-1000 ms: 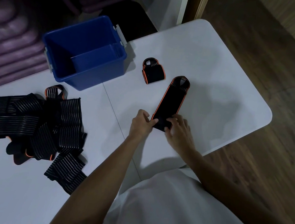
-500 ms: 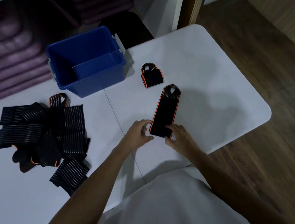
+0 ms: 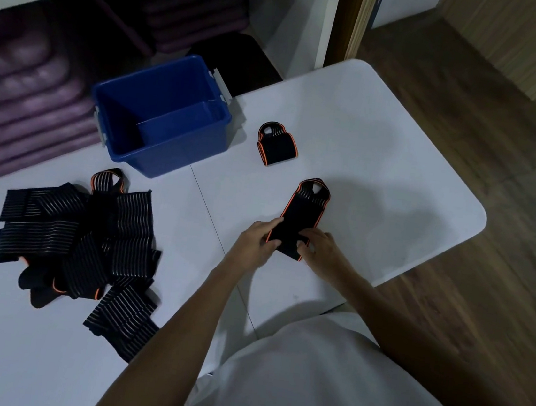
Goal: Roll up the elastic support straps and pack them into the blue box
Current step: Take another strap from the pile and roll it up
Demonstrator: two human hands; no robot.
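Fingers [image 3: 273, 243] of both hands pinching strap [image 3: 301, 216] near end, curled

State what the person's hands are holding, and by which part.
Both the left hand and the right hand grip the flat strap by its near end.

- I can read no text, label, brand, number or sign anywhere in my view.
- The blue box [image 3: 166, 114] shows only plain walls to me, with no writing I can make out.
- The straps [image 3: 301, 218] show only stripes and orange edging, no letters.
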